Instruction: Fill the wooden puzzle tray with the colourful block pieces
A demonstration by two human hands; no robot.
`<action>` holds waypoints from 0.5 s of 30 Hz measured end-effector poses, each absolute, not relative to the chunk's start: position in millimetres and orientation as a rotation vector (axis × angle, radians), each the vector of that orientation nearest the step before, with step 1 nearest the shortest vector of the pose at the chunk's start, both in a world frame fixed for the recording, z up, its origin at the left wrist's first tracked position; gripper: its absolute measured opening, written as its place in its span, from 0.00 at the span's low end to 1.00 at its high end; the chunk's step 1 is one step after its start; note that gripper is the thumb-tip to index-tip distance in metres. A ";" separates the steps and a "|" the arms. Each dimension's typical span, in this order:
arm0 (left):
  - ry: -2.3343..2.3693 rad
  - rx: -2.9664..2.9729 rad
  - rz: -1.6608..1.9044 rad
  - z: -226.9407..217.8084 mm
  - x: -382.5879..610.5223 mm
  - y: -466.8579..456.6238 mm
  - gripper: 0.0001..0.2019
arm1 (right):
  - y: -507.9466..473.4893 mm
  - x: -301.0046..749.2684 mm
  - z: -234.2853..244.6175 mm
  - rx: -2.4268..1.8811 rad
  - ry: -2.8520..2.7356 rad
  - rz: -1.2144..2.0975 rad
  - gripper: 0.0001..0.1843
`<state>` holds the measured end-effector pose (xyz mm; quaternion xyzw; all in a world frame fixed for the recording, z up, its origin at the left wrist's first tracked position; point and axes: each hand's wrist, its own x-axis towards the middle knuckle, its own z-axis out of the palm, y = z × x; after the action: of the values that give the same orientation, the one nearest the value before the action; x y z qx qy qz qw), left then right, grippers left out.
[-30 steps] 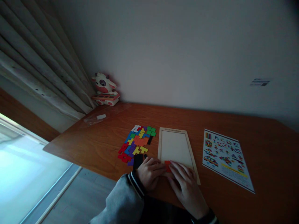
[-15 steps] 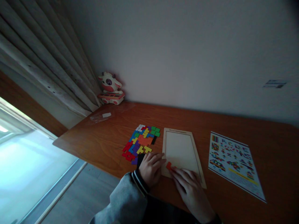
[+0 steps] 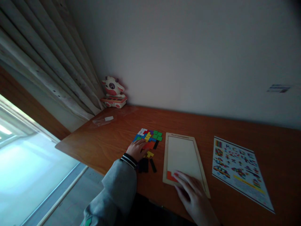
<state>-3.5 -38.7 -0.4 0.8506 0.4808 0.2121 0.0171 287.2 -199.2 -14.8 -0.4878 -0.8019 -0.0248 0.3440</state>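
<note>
Fingers stretched forward, my left hand (image 3: pixel 137 150) lies over the pile of coloured puzzle pieces (image 3: pixel 148 135) and hides part of it. Whether a fingertip grips a piece there cannot be made out. An orange puzzle piece (image 3: pixel 170 176) rests in the near left corner of the shallow wooden tray (image 3: pixel 165 157). Over that corner is my right hand (image 3: pixel 191 190), fingers extended, the fingertips on or just beside the orange piece. Close to my left wrist lie a yellow piece (image 3: pixel 150 154) and black pieces (image 3: pixel 153 165).
A printed pattern sheet (image 3: pixel 242 172) lies right of the tray. At the back left stands a cow-shaped toy with a keyboard (image 3: pixel 114 92), with a clear plastic bag (image 3: pixel 100 121) in front of it. The wooden table (image 3: pixel 113 138) meets a wall; a curtain hangs at left.
My left hand has moved from the tray's left edge leftward and away from me onto the pile. The orange piece now sits in the tray's corner, my right hand still over it.
</note>
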 end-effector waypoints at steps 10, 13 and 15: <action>1.512 2.636 0.693 -3.9 -0.4 -45.0 0.16 | -180.4 269.3 2.8 -1.377 -1.987 -0.004 0.14; 1.507 2.625 0.699 -2.1 -0.8 -45.7 0.15 | -152.3 243.5 19.4 -1.388 -2.096 0.082 0.13; 1.482 2.619 0.721 -2.7 -1.5 -45.9 0.15 | -128.7 224.4 27.1 -1.382 -2.150 0.115 0.13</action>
<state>-1.5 -45.9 -2.7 0.8461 0.4789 0.2328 0.0237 224.4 -128.7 27.1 -0.5173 -0.8049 0.0430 0.2875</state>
